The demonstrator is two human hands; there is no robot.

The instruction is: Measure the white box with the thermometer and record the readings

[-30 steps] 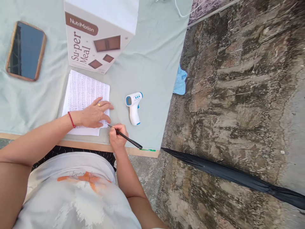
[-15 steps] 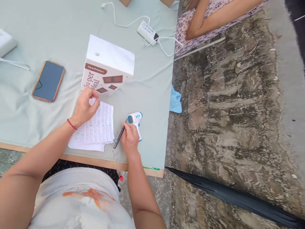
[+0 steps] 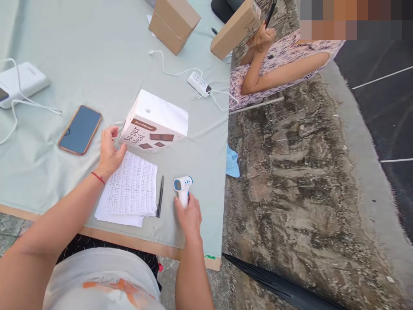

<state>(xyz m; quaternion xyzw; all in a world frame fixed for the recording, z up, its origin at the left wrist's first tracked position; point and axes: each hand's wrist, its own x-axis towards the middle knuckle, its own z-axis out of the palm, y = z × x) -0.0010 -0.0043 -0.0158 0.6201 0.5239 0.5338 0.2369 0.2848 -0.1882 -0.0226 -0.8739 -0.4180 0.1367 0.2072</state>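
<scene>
My left hand (image 3: 110, 151) is open, thumb and fingers apart, at the lower left edge of a white "Super Meal" box (image 3: 166, 113); whether it touches the box I cannot tell. Below it lies a stack of papers (image 3: 135, 189) covered in dense rows of writing. A dark pen (image 3: 160, 196) rests on the cloth along the papers' right side. My right hand (image 3: 189, 215) is closed around the handle of a white and blue infrared thermometer (image 3: 183, 184), whose small screen faces up. Part of the handle is hidden by the fingers.
A phone (image 3: 80, 129) lies left of the box, with a white power bank (image 3: 24, 84) and cable beyond. A small white device (image 3: 199, 84) with a cable and two cardboard boxes (image 3: 174, 23) are farther back. Another person's arm (image 3: 284, 75) is beyond the table's right edge.
My right hand has let go of the pen, which now lies beside the papers, and has taken the thermometer's handle. My left hand has opened and moved left off the papers. The view has shifted.
</scene>
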